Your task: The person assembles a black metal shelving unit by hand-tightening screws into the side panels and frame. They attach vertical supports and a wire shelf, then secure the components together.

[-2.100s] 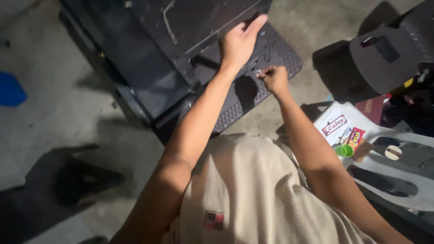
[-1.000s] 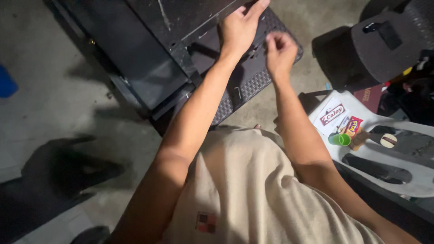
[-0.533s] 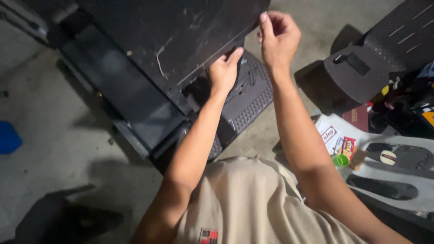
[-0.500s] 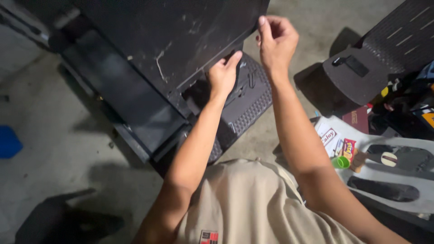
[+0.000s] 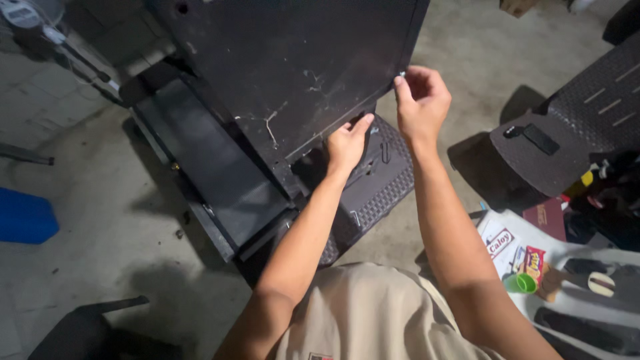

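Head view, looking down. A large flat black panel with a scratched surface (image 5: 287, 73) fills the upper centre of the frame, raised above a long dark frame with a shallow recessed channel (image 5: 213, 177) on the concrete floor (image 5: 100, 173). The left hand (image 5: 345, 143), at centre, has its fingers curled under the panel's lower edge, supporting it. The right hand (image 5: 421, 103), upper right of centre, pinches a small pale fastener (image 5: 401, 75) narrowly between thumb and fingertips at the panel's right edge. A black textured grid plate (image 5: 377, 183) lies beneath both hands. At lower right sit a green cap (image 5: 521, 283) and a snack packet (image 5: 533, 261). Risks, as judged: the fastener may slip from the pinch and vanish into the grid; the panel, supported by one hand, may drop onto fingers.
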